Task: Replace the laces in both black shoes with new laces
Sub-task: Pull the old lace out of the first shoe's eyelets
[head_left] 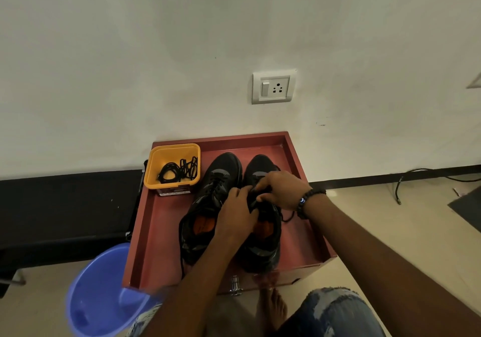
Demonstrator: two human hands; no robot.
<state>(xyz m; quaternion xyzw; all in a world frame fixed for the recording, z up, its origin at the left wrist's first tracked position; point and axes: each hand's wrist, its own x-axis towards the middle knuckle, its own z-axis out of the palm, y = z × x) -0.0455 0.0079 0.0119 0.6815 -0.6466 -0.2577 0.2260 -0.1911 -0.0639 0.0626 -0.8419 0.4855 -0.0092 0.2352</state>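
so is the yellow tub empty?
No, the yellow tub at the tray's far left corner holds a bundle of black laces.

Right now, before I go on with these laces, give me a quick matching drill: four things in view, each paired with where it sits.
Things:
1. yellow tub
2. blue basin
3. wall socket
4. right shoe

Places:
A. on the white wall above the tray
B. under both hands
C. far left corner of the red tray, with loose black laces inside
D. on the floor left of the tray

Pairs: 1-C, 2-D, 3-A, 4-B
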